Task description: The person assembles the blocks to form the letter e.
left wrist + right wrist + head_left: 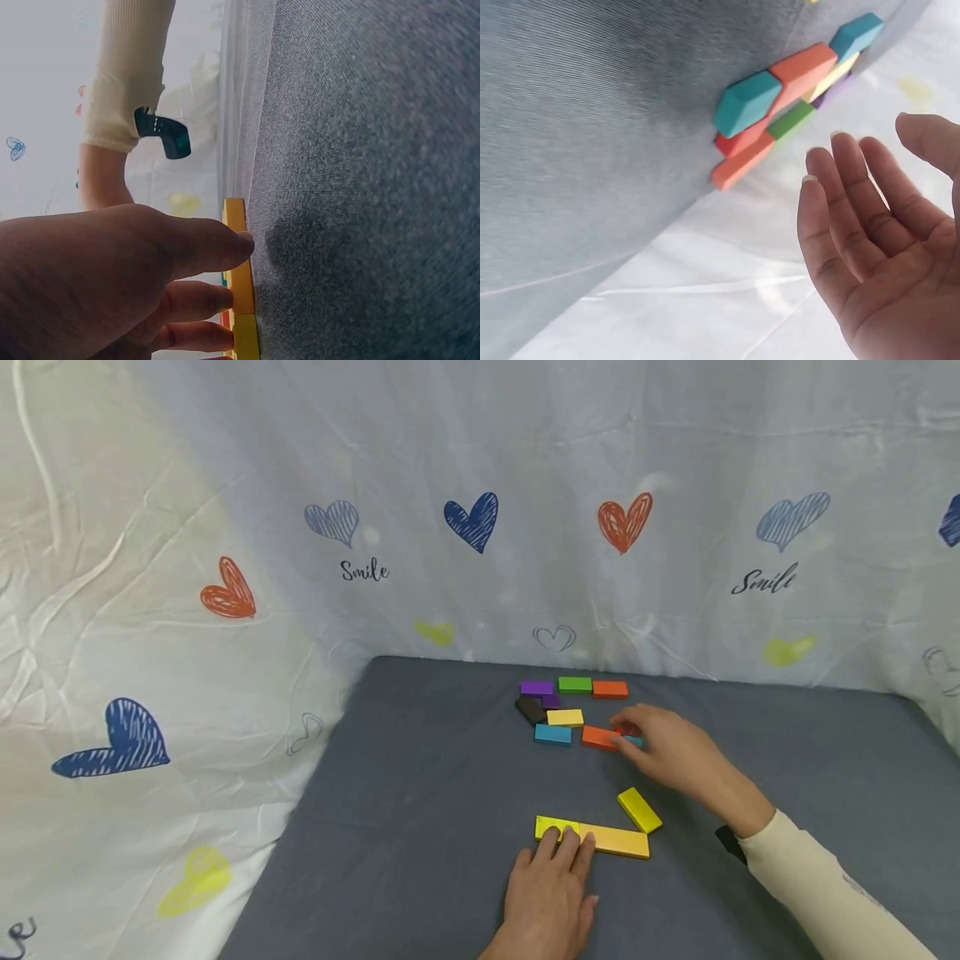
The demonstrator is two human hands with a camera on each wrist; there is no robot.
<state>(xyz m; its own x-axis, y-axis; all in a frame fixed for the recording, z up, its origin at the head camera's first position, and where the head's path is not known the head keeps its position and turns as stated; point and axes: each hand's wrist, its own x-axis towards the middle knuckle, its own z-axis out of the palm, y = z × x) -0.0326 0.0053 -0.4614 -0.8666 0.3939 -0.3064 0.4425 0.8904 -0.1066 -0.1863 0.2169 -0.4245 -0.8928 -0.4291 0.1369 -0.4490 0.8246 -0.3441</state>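
My left hand (547, 893) rests its nearly straight fingertips on a row of a yellow block (546, 827) and a longer-looking amber stretch (622, 842), which lie end to end. In the left wrist view the thumb reaches along the amber side (240, 285). A loose yellow block (640, 810) lies slanted at the row's right end. My right hand (675, 752) hovers at an orange block (597, 737) and a partly covered teal block (634, 742). From the right wrist view, the fingers (859, 195) are spread loosely, with nothing between them and thumb.
Behind lie purple (537, 687), green (575, 685) and second orange (610, 689) blocks. A black block (530, 710), a pale yellow block (565, 717) and a blue block (552, 734) sit nearer. The grey cloth (420, 793) meets a heart-printed curtain (540, 585).
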